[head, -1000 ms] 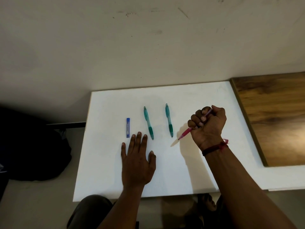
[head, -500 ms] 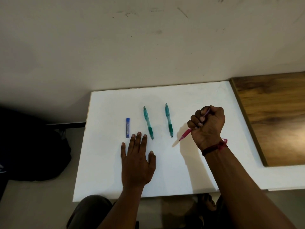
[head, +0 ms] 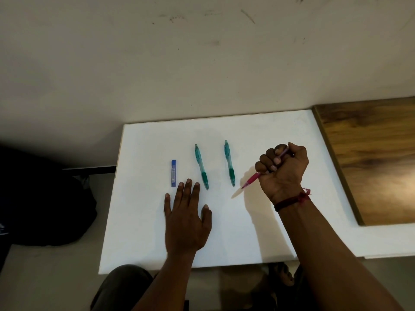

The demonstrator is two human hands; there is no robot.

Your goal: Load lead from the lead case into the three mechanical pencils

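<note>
Nearest me, L hand (head: pixel 187 217) lies palm-down on the white board (head: pixel 258 232), fingers straight, holding nothing, fingertips just short of the blue lead case (head: pixel 173 173). R hand (head: pixel 283 170) is a tight fist wrapped round the pink pencil (head: pixel 252 178). The tip pokes out low-left & looks raised off the board, going by its shadow, w/ the cap end up by the thumb. My read: step one, opening the pink pencil. I'd loosen the fist to a fingertip hold on the barrel, bring L hand over, pull the cap straight off & park it where it can't roll. Then take the case. Leads are thin & probably snap easily, so tip one out gently w/ the barrel held steep. Further back, left green pencil (head: pixel 201 166) & right green pencil (head: pixel 229 166) lie apart btwn case & R hand, nobody touching them.
</note>
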